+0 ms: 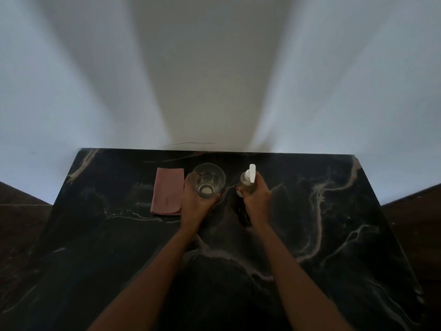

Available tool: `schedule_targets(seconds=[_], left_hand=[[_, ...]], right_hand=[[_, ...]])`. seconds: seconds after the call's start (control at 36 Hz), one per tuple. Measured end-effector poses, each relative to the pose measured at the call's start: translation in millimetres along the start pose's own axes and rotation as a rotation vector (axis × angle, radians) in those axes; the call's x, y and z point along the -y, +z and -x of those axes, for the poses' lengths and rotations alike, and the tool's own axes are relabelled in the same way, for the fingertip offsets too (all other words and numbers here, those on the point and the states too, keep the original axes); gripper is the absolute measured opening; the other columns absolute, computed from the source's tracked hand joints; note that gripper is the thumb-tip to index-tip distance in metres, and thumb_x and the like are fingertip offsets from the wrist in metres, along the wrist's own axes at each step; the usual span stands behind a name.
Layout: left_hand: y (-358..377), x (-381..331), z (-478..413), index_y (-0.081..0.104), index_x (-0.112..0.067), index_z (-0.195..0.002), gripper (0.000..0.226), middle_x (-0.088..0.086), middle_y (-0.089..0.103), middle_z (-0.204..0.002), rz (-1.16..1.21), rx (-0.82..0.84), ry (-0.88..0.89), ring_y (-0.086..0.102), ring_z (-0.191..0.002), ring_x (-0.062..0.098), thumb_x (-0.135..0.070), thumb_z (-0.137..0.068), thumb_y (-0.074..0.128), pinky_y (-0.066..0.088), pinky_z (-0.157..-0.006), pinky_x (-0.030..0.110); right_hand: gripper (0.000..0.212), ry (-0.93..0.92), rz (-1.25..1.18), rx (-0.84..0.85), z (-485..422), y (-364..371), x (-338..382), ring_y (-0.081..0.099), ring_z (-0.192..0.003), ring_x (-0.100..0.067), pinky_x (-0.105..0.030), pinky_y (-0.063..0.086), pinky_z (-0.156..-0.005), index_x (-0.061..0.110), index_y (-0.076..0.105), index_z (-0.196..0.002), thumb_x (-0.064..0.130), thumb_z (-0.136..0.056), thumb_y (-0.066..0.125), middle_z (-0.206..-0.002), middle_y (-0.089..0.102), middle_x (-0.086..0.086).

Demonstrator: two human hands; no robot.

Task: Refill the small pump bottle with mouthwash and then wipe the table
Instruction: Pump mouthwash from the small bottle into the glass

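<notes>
A clear drinking glass (209, 180) stands upright on the black marble table (334, 235), and my left hand (194, 199) is wrapped around its near side. To its right stands a small clear pump bottle (248, 181) with a white pump head. My right hand (257, 197) grips the bottle's body from the near right. A folded pink cloth (167, 191) lies flat just left of the glass, touching neither hand. A little pale liquid shows at the bottom of the glass.
A white wall (214, 80) rises right behind the table's far edge. Dark floor shows past the table's left and right edges. My forearms stretch over the middle of the table.
</notes>
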State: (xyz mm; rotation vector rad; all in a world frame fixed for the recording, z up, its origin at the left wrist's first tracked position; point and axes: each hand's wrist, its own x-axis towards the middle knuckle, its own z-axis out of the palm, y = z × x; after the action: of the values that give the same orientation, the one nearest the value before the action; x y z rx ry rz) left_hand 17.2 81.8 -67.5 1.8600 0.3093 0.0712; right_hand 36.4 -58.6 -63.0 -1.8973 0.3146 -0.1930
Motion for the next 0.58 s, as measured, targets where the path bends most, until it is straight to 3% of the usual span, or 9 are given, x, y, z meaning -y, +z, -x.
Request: schedule_targets(seconds=[0.22, 0.36, 0.5, 0.58], left_hand=[[10, 2, -11, 0.025, -0.014, -0.136, 0.091, 0.009, 0.038, -0.139, -0.001, -0.007, 0.0, 0.033, -0.114, 0.004, -0.019, -0.064, 0.08, 0.025, -0.097, 0.021], [13, 11, -15, 0.025, -0.015, -0.136, 0.092, 0.01, 0.038, -0.14, 0.006, -0.028, -0.011, 0.039, -0.125, 0.019, -0.019, -0.063, 0.081, 0.027, -0.1, 0.025], [12, 11, -17, 0.028, -0.015, -0.134, 0.088, 0.009, 0.04, -0.137, 0.006, -0.028, -0.002, 0.04, -0.12, 0.014, -0.019, -0.064, 0.08, 0.029, -0.099, 0.025], [12, 14, -18, 0.026, -0.016, -0.136, 0.089, 0.009, 0.039, -0.139, -0.007, -0.023, -0.008, 0.04, -0.123, 0.016, -0.021, -0.064, 0.08, 0.028, -0.1, 0.025]], right_hand=[[0.047, 0.013, 0.023, 0.029, -14, 4, -4, 0.053, -0.098, -0.008, -0.018, 0.04, -0.087, 0.013, 0.052, -0.123, 0.003, -0.079, 0.064, -0.11, 0.061, -0.002], [0.047, 0.011, 0.007, 0.04, -17, 4, -7, 0.057, -0.104, -0.016, -0.027, 0.045, -0.092, 0.011, 0.053, -0.122, 0.002, -0.077, 0.065, -0.113, 0.063, -0.008], [0.046, 0.006, 0.005, 0.051, -16, 4, -5, 0.053, -0.098, -0.009, -0.02, 0.041, -0.086, 0.012, 0.052, -0.122, 0.002, -0.079, 0.064, -0.105, 0.058, 0.003], [0.046, -0.017, 0.033, 0.054, -15, 4, -5, 0.051, -0.097, -0.007, -0.012, 0.037, -0.083, 0.012, 0.051, -0.122, 0.002, -0.079, 0.064, -0.107, 0.059, 0.0]])
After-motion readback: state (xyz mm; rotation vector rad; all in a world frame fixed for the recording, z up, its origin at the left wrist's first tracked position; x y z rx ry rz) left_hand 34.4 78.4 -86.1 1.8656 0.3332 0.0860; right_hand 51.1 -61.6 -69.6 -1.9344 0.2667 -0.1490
